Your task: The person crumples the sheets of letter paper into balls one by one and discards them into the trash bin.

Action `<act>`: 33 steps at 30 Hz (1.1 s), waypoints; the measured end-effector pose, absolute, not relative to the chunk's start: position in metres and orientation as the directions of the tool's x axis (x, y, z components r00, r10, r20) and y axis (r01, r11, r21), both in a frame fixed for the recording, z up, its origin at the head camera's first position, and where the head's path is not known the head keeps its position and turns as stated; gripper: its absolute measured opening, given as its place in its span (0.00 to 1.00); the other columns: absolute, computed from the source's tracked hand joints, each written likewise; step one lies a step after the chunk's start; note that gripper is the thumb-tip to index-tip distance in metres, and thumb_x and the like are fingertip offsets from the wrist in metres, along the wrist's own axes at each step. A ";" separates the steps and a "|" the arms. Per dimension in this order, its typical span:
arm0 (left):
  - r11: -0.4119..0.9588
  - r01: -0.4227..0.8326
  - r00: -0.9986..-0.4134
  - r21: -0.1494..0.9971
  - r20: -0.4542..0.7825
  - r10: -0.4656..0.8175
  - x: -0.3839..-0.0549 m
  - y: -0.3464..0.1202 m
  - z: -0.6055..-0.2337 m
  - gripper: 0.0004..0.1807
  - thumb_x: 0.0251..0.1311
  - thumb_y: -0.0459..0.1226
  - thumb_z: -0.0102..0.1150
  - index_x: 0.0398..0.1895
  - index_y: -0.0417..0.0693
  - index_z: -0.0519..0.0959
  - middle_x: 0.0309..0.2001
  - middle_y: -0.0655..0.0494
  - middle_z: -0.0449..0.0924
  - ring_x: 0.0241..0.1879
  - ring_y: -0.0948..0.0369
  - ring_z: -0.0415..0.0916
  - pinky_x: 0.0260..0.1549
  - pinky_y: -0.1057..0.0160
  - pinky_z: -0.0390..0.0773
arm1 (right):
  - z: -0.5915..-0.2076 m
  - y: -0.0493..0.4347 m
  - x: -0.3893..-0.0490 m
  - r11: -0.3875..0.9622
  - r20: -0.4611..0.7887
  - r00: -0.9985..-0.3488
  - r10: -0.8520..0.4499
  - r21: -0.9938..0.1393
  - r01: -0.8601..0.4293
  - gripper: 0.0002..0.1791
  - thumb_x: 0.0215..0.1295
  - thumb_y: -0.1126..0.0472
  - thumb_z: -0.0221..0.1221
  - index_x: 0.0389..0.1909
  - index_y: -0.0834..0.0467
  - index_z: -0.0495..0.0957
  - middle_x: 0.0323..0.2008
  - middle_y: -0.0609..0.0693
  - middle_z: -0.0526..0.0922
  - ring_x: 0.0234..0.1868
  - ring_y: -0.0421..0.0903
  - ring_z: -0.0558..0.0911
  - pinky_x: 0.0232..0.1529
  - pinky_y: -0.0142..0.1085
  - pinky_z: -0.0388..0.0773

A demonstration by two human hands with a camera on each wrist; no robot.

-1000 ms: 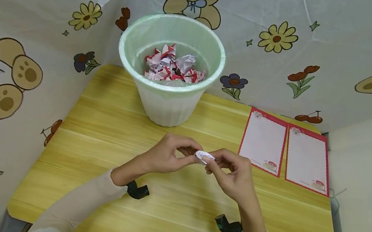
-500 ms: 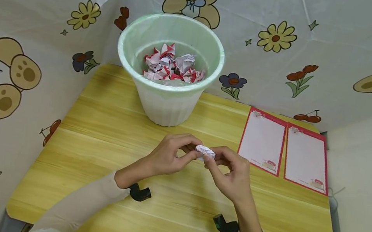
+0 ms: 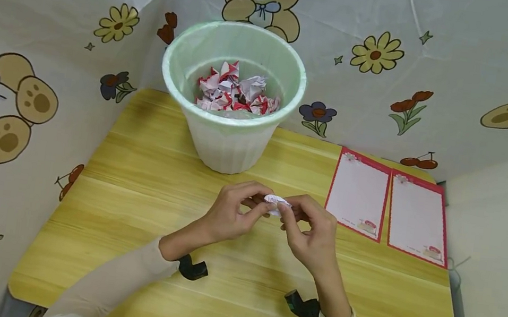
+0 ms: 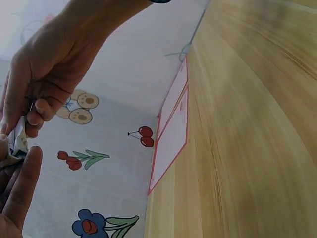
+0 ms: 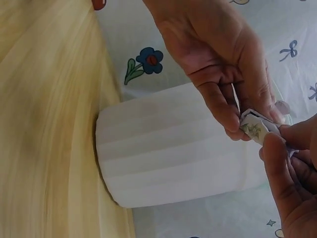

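Between both hands, a small folded wad of white paper (image 3: 277, 200) is held above the table in front of the bucket. My left hand (image 3: 238, 211) pinches its left end between thumb and fingers. On the other end, the thumb and fingers of my right hand (image 3: 311, 231) pinch it too. A printed flower shows on the wad of paper (image 5: 255, 130) in the right wrist view, with fingers covering much of the rest. The left wrist view has the paper (image 4: 20, 139) at its left edge, partly behind fingers.
A pale green and white bucket (image 3: 231, 147) stands at the back of the wooden table (image 3: 143, 197), with several crumpled red-and-white papers (image 3: 229, 88) inside. Two red-bordered sheets (image 3: 359, 194) lie flat at the right. A patterned cloth (image 3: 367, 104) hangs behind the table.
Both hands keep pinching the paper and have shifted slightly left and up. The wad has turned a little between the fingers. The bucket and flat sheets stay in place.
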State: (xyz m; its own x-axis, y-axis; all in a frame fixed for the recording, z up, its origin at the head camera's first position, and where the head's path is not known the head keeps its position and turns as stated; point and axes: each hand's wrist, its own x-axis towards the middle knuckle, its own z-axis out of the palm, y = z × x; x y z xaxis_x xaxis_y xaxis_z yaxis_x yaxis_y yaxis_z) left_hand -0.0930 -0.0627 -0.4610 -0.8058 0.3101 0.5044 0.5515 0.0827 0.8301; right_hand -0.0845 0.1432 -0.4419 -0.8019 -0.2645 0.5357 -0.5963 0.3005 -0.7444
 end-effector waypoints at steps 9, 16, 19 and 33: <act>0.100 0.537 -0.830 0.838 0.502 0.244 -0.095 -0.065 -0.459 0.09 0.72 0.29 0.67 0.51 0.38 0.85 0.45 0.44 0.89 0.39 0.56 0.92 0.38 0.67 0.91 | -0.429 0.142 -0.095 0.299 0.486 -0.813 -0.321 -0.762 -0.574 0.01 0.74 0.68 0.66 0.42 0.61 0.86 0.36 0.52 0.90 0.24 0.40 0.86 0.29 0.27 0.86; -0.041 0.520 -0.837 0.853 0.518 0.175 -0.097 -0.069 -0.448 0.13 0.67 0.23 0.68 0.54 0.34 0.84 0.45 0.39 0.89 0.41 0.53 0.91 0.38 0.58 0.93 | -0.405 0.137 -0.106 0.273 0.602 -0.752 -0.269 -0.701 -0.659 0.06 0.66 0.76 0.68 0.40 0.64 0.86 0.35 0.56 0.90 0.23 0.41 0.85 0.31 0.25 0.86; -0.104 0.499 -0.846 0.860 0.510 0.154 -0.098 -0.073 -0.445 0.13 0.68 0.22 0.66 0.54 0.31 0.83 0.44 0.35 0.88 0.41 0.50 0.90 0.38 0.56 0.93 | -0.387 0.136 -0.117 0.237 0.650 -0.730 -0.212 -0.690 -0.684 0.06 0.65 0.77 0.67 0.40 0.69 0.85 0.35 0.60 0.89 0.24 0.40 0.85 0.32 0.25 0.87; -0.103 0.465 -0.869 0.879 0.476 0.135 -0.090 -0.086 -0.460 0.13 0.70 0.22 0.64 0.54 0.36 0.84 0.44 0.37 0.88 0.40 0.47 0.90 0.39 0.56 0.93 | -0.334 0.108 -0.191 0.158 0.696 -0.707 -0.128 -0.689 -0.707 0.06 0.71 0.72 0.66 0.44 0.71 0.83 0.35 0.63 0.87 0.26 0.38 0.84 0.33 0.27 0.87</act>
